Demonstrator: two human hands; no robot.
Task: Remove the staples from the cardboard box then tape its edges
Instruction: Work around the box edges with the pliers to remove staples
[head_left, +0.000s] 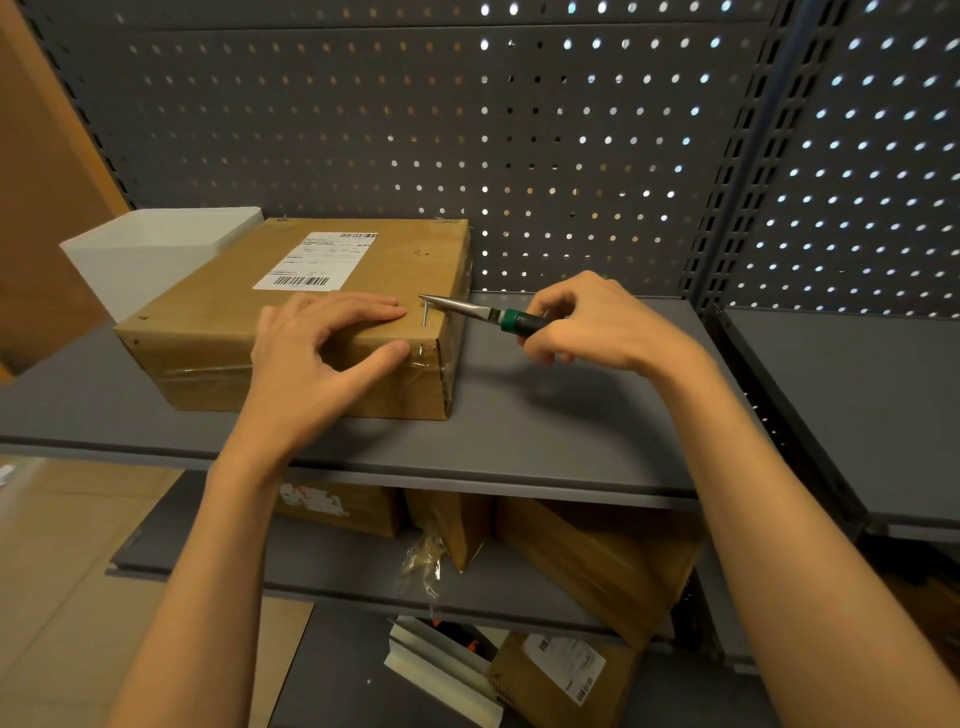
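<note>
At frame centre, our left hand (324, 340) presses flat-fingered on the cardboard box (249, 312); our right hand (592, 325) grips pliers (483, 310) (tips pinching a staple (424, 315)).

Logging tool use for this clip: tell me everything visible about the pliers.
The pliers are long-nosed, with tapered bare-metal jaws and a green and black handle. The right hand grips the handle, hiding most of it. They lie nearly level, pointing left over the cardboard box's near right corner, the tip pinching a raised staple. The left hand rests on the box.
</note>
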